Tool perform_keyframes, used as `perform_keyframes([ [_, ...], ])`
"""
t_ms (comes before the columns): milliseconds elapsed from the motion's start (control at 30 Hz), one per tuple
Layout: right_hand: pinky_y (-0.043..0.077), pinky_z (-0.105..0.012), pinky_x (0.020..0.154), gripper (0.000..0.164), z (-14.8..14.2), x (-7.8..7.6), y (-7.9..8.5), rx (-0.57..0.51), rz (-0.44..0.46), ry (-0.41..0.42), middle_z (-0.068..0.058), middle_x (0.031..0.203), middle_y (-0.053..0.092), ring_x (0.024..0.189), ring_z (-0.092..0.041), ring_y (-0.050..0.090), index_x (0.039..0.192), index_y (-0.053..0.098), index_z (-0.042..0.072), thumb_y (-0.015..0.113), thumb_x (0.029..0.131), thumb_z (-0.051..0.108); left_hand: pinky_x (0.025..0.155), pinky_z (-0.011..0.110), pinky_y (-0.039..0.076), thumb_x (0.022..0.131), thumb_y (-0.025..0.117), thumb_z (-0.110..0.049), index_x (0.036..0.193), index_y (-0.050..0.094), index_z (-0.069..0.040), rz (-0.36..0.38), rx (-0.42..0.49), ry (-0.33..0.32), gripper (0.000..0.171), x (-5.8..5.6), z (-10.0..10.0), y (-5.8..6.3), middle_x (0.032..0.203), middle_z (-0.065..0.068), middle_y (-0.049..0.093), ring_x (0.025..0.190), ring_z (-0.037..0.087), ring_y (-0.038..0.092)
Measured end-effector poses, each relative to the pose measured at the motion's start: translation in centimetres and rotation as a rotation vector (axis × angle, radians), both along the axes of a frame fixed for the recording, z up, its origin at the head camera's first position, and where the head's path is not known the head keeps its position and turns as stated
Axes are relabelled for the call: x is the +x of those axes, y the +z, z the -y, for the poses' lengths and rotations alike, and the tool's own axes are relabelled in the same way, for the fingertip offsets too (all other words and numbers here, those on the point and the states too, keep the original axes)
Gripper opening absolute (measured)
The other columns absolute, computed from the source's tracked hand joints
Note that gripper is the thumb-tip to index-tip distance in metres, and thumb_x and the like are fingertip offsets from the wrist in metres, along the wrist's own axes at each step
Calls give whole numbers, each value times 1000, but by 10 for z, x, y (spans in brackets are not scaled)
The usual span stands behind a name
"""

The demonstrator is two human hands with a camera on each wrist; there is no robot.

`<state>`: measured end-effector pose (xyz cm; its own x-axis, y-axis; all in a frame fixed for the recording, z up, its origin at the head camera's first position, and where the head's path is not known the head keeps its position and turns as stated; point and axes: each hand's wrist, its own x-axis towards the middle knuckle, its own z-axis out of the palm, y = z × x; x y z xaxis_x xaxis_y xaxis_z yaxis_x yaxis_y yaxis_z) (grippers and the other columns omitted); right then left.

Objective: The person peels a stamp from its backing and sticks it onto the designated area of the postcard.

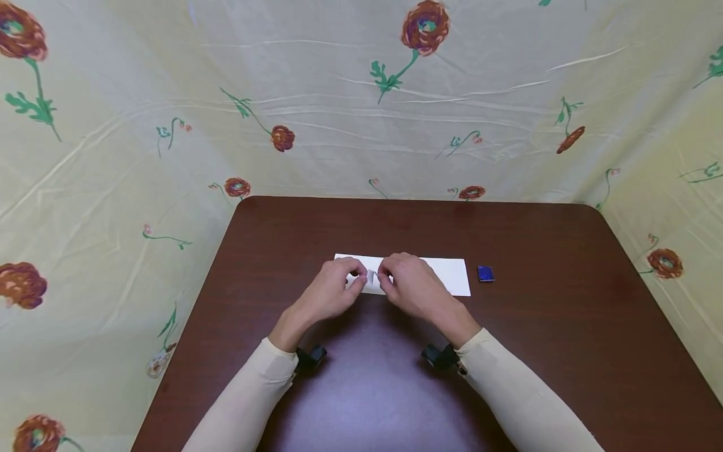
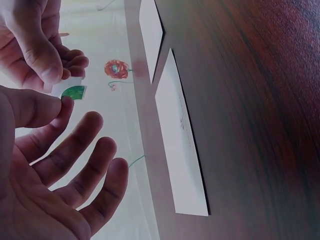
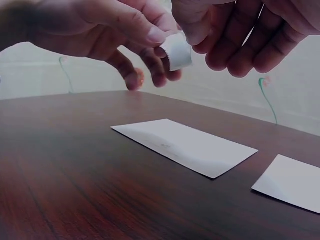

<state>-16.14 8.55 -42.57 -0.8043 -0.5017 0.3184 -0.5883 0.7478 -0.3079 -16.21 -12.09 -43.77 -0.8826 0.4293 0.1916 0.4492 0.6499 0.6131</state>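
Note:
A small white postage stamp with a toothed edge is between my two hands, raised over white paper. Its green printed face shows in the left wrist view, its curved white back in the right wrist view. My left hand pinches one edge between thumb and index finger, the other fingers spread loosely. From the opposite side, my right hand pinches the stamp with thumb and fingertips. Below lie two flat white paper pieces, like envelopes: one with small faint marks, the other beside it.
A small dark blue square lies right of the white paper on the brown table. Flowered cloth hangs behind the table and at its sides. Each wrist carries a black camera.

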Motion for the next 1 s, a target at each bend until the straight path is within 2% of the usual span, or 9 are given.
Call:
perform_keyframes([
  [133, 48, -30, 63, 9, -4, -1, 2, 0, -7, -15, 4, 76, 62, 68, -13, 54, 85, 70, 13, 64, 91, 17, 76, 32, 48, 94, 62, -15, 95, 70, -12, 30, -8, 32, 8, -1, 2, 2, 92, -2, 69, 86, 26, 63],
  [267, 47, -30, 61, 10, -7, -3, 3, 9, 9, -31, 4, 74, 61, 66, -13, 53, 84, 70, 13, 65, 90, 18, 75, 32, 49, 95, 62, -15, 94, 70, -13, 28, -8, 70, 8, -2, 3, 1, 91, -2, 69, 85, 25, 63],
  [500, 40, -27, 51, 19, -6, -1, 0, 114, 158, -16, 8, 61, 52, 55, -11, 47, 71, 62, 20, 64, 90, 20, 78, 33, 51, 94, 61, -14, 94, 69, -10, 26, 5, 118, 9, -2, 4, 1, 93, 3, 69, 87, 26, 65],
  [667, 40, -27, 49, 23, -3, 5, -6, 192, 252, 31, 10, 57, 52, 52, -9, 47, 67, 60, 22, 63, 90, 19, 77, 33, 51, 94, 61, -15, 94, 69, -11, 30, 4, 132, 9, 0, 4, 1, 92, 2, 69, 88, 26, 66],
  [1000, 41, -27, 49, 24, 5, 15, -16, 216, 297, 71, 10, 56, 52, 50, -8, 47, 67, 61, 21, 65, 90, 19, 76, 31, 51, 94, 61, -17, 92, 68, -14, 47, 4, 149, 9, 2, 5, -2, 90, -3, 69, 86, 17, 64],
])
